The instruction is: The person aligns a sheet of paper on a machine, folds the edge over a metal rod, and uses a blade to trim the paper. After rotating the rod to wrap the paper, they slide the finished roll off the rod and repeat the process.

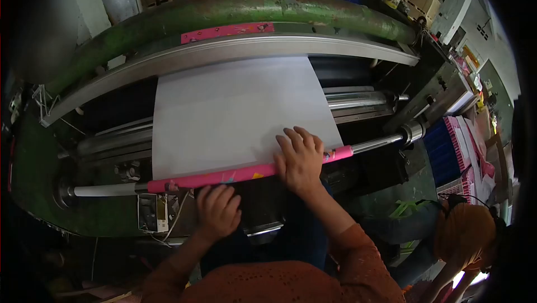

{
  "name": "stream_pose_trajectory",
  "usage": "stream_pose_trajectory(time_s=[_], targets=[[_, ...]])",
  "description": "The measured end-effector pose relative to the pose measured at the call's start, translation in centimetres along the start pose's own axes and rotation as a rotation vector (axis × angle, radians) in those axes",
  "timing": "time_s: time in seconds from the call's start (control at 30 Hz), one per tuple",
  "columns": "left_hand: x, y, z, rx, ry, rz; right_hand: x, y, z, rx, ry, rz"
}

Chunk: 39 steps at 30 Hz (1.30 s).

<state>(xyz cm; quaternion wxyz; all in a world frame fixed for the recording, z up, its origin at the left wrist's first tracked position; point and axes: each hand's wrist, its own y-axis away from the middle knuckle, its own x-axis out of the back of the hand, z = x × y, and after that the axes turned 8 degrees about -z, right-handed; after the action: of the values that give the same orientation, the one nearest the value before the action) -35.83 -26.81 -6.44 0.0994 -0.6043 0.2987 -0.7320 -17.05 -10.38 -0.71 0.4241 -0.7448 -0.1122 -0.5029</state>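
A pink printed roll (240, 175) is wound on a metal shaft (377, 143) that crosses the machine in front of me. From the roll a wide white sheet (235, 113) stretches back under a pale metal bar. My right hand (302, 160) lies over the right part of the roll, palm down, its spread fingers reaching onto the sheet. My left hand (220, 212) is on the near side of the roll, fingers loosely bent and slightly apart, fingertips right at its lower edge.
A green roller (235, 9) spans the back, behind the metal bar (235, 48). Below the roll's left end sits a small box (153, 213). Blue and pink stacked goods (447, 149) stand at right. Another person (464, 233) is bent over at lower right.
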Motion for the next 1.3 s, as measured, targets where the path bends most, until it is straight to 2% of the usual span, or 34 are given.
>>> stream_pose_trajectory(time_s=[0.03,0.07,0.1,0.13,0.2,0.27,0.3,0.33,0.4,0.43,0.5,0.53,0.57,0.6,0.67,0.7,0.73,0.77,0.8,0.83,0.87,0.9,0.97,1.0,1.03,1.07,1.1,1.13,1.17,1.23,1.3], targets=[[-1.7,1.2,0.3,0.052,0.031,-0.161,0.1,-1.9,0.2,-0.014,-0.044,0.039],[-3.3,2.4,0.0,0.056,0.014,-0.145,-0.2,-3.9,0.7,-0.034,-0.013,0.079],[-4.8,3.5,0.0,0.184,0.005,-0.245,-0.4,-5.6,1.7,-0.055,0.020,0.112],[-6.0,4.4,-0.1,0.312,0.002,-0.341,0.0,-7.4,2.7,0.023,0.084,0.187],[-7.3,6.0,-0.8,0.356,0.008,-0.351,2.2,-10.8,3.2,0.009,-0.040,0.280],[-7.5,6.6,-1.2,0.400,0.023,-0.391,5.3,-14.9,2.5,-0.051,-0.081,0.537],[-7.5,6.6,-1.2,0.423,0.047,-0.390,7.0,-16.8,2.3,-0.232,-0.140,0.415],[-7.4,6.5,-1.3,0.444,0.070,-0.389,8.1,-18.9,2.8,-0.317,-0.080,0.411],[-7.2,6.3,-1.4,0.434,0.069,-0.363,8.1,-23.8,6.5,-0.484,-0.211,0.199],[-7.1,6.3,-1.4,0.425,0.071,-0.340,7.5,-25.3,7.3,-0.485,-0.211,0.197],[-7.3,6.4,-1.5,0.425,0.088,-0.321,6.4,-26.8,7.5,-0.369,-0.796,0.139],[-7.3,6.4,-1.5,0.422,0.104,-0.299,5.5,-27.0,6.8,-0.295,-0.687,0.314],[-7.2,6.4,-1.5,0.422,0.108,-0.306,5.0,-26.0,6.8,-0.198,-0.728,0.299],[-7.0,6.2,-1.6,0.433,0.115,-0.317,5.6,-23.4,4.0,-0.101,-0.768,0.285],[-6.4,5.4,-1.8,0.444,0.132,-0.335,3.6,-17.8,0.5,0.133,-1.112,0.065],[-5.5,4.4,-1.8,0.645,0.665,-0.347,3.2,-13.8,-1.4,0.098,-1.179,-0.135],[-4.5,3.5,-1.6,0.833,1.203,-0.343,3.9,-10.1,-3.3,0.104,-0.971,-0.300],[-3.3,2.4,-0.8,0.838,1.209,-0.358,4.2,-6.9,-4.6,0.051,-0.912,-0.471],[-1.9,1.1,0.4,0.719,1.438,-0.101,3.5,-3.9,-4.9,0.171,-0.816,-0.487],[-1.4,0.3,1.1,0.586,1.646,0.168,2.7,-1.2,-5.1,0.122,-0.836,-0.545],[-1.6,0.2,1.2,0.594,1.651,0.153,2.0,0.9,-5.2,0.076,-0.854,-0.601],[-1.8,0.1,1.4,0.540,1.561,0.110,1.7,2.6,-5.0,0.063,-0.859,-0.603],[-2.8,0.2,1.6,0.490,1.473,0.062,1.4,5.3,-4.4,-0.177,-1.001,-0.675],[-3.8,0.6,1.5,0.515,1.424,-0.103,0.8,6.7,-3.9,-0.182,-1.005,-0.677],[-4.4,0.7,1.6,0.539,1.369,-0.264,-0.2,8.0,-3.1,-0.273,-1.060,-0.622],[-4.5,0.4,1.8,0.544,1.369,-0.265,-1.2,9.3,-2.2,-0.363,-1.114,-0.566],[-4.6,0.0,1.8,0.547,1.098,-0.316,-2.3,10.7,-1.2,-0.363,-1.117,-0.572],[-4.6,-0.2,2.0,0.542,0.827,-0.361,-3.3,12.1,0.0,-0.329,-0.802,-0.549],[-5.5,0.4,1.7,0.548,0.824,-0.360,-4.4,13.3,1.1,-0.289,-0.488,-0.515],[-8.3,2.2,0.5,0.413,0.130,-0.258,-6.3,16.2,2.6,-0.234,-0.376,-0.498],[-9.3,3.4,0.2,0.352,0.053,-0.330,-7.1,17.2,3.1,-0.174,-0.265,-0.479]])
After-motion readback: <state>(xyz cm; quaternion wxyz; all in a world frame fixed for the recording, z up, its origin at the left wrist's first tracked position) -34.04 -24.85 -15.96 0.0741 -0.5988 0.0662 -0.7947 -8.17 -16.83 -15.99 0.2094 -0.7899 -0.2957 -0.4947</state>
